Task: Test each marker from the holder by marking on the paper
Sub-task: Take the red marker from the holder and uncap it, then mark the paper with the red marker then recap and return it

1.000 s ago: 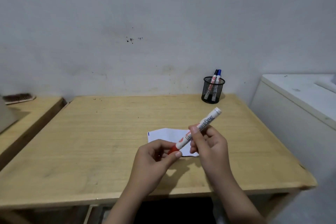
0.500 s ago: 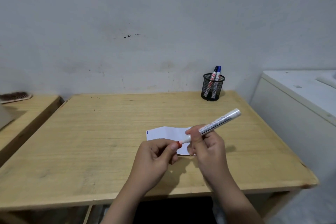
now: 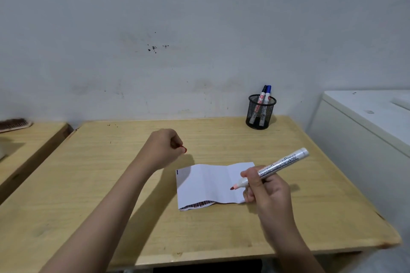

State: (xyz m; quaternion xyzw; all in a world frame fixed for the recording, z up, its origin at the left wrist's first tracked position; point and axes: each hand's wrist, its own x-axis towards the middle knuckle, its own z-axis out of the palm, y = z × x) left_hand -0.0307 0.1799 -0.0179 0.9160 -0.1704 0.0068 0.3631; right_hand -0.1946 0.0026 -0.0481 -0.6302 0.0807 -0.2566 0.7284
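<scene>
A creased white paper (image 3: 208,184) lies on the wooden table (image 3: 111,195). My right hand (image 3: 266,188) grips a white board marker (image 3: 275,167), uncapped, its red tip just above the paper's right half. My left hand (image 3: 164,147) is closed around the marker's red cap (image 3: 184,149), held over the table left of and beyond the paper. A black mesh holder (image 3: 260,113) stands at the table's far right with two markers (image 3: 265,95) in it, one with a blue cap and one with a black cap.
A white cabinet (image 3: 366,131) stands close to the table's right side. A second wooden surface (image 3: 28,139) lies to the left with a brush (image 3: 14,124) on it. The grey wall runs right behind the table.
The cap has come off the marker. My left hand moved away to the left and back with the cap. My right hand swung the marker's tip down over the paper.
</scene>
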